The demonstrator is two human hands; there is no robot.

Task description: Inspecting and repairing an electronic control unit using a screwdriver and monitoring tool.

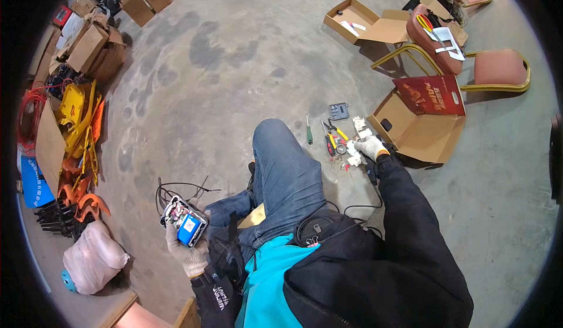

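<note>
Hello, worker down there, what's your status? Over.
Left grip holding opened device. Right grip at white parts, hold unclear. Pliers lie close beside them.

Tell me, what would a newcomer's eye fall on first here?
Probably the opened device with a bright blue block inside, held in the gloved left hand at lower left. Next, the open carton with its red flap, right of centre, beside the gloved right hand. The yellow parts heaped along the left edge stand out too.
</note>
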